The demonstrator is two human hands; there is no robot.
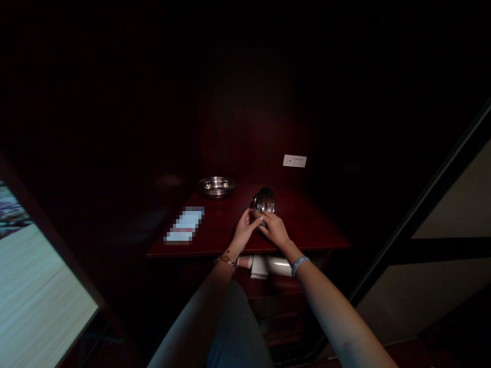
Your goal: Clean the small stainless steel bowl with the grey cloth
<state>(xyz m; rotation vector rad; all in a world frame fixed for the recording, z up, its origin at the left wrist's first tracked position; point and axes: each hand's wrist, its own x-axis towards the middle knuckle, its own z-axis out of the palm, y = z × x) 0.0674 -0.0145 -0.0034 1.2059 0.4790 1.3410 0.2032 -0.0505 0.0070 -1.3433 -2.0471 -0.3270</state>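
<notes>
Both hands hold a shiny metal bowl (265, 198) over the dark red shelf (215, 230), tilted so that its inside shows. My left hand (244, 227) grips the bowl's near left side, thumb pointing inward. On the near right, my right hand (274, 228) is closed at the rim, its fingertips close to the left thumb. The underside of the bowl and some fingers are hidden. Farther back on the left rest shallow metal bowls (216, 187), which look stacked.
A blurred-out pale rectangle (184, 225) lies at the shelf's left. Below the top are a pinkish cup (244, 262), a white box-like item (260, 267) and a pale cylinder (280, 266). The back wall bears a white socket plate (294, 161). A light wooden tabletop (42, 296) stands left.
</notes>
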